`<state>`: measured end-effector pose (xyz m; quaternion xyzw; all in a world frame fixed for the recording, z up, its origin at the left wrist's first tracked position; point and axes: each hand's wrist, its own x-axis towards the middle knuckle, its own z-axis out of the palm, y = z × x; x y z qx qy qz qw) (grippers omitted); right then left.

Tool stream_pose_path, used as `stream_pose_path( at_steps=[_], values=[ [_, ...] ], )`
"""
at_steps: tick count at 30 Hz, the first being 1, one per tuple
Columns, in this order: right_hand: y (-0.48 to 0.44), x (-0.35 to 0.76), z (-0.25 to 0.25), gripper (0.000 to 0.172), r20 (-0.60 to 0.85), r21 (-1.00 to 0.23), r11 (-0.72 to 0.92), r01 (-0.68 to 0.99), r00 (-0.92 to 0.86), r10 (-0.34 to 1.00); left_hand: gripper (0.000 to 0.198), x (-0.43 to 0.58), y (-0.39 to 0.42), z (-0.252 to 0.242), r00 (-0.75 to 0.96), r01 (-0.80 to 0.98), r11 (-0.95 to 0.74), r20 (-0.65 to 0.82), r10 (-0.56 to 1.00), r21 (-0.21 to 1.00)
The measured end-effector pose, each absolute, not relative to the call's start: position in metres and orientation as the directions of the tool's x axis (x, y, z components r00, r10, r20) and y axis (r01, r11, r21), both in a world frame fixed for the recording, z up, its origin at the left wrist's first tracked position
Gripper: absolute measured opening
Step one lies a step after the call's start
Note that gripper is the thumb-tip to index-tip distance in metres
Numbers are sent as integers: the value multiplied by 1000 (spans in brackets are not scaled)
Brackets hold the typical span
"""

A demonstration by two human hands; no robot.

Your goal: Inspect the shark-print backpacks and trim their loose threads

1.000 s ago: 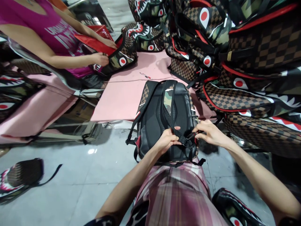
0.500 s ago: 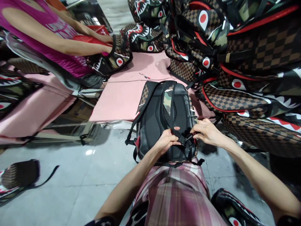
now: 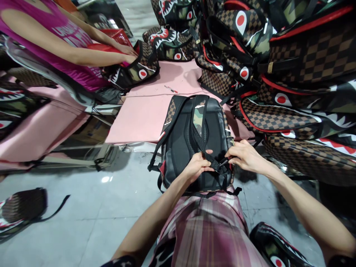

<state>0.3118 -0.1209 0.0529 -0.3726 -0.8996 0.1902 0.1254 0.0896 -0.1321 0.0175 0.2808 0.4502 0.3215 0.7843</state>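
A black-backed backpack (image 3: 180, 148) with checkered and camouflage sides rests partly on the pink table edge and partly over my lap, its straps facing up. Near its lower right, my left hand (image 3: 198, 165) is closed around a black shoulder strap (image 3: 200, 142). My right hand (image 3: 241, 155) pinches a small dark, thin piece beside the strap's buckle (image 3: 221, 167); I cannot make out exactly what it is. Camouflage cloth shows along the upper part of the strap. The fingertips of both hands are close together, with the buckle between them.
Checkered shark-face backpacks (image 3: 294, 115) are piled on the right and at the back. A co-worker's hands (image 3: 129, 53) are in another bag (image 3: 133, 72) at upper left. A small red-and-white tool (image 3: 171, 89) lies on the pink table (image 3: 139, 115). More bags lie on the floor (image 3: 111, 207).
My hands and the backpack hold nearly the same position. The co-worker's hands and their bag have shifted slightly to the right.
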Motion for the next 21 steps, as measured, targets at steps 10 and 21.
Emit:
stream_pose_path(
  at_steps=[10, 21],
  values=[
    [-123, 312, 54, 13, 104, -414, 669, 618, -698, 709, 53, 89, -132, 16, 389, -254, 630, -519, 761, 734],
    [-122, 312, 46, 15, 80, -531, 591, 607, -659, 748, 53, 90, -133, 15, 400, -250, 631, -515, 758, 734]
  ],
)
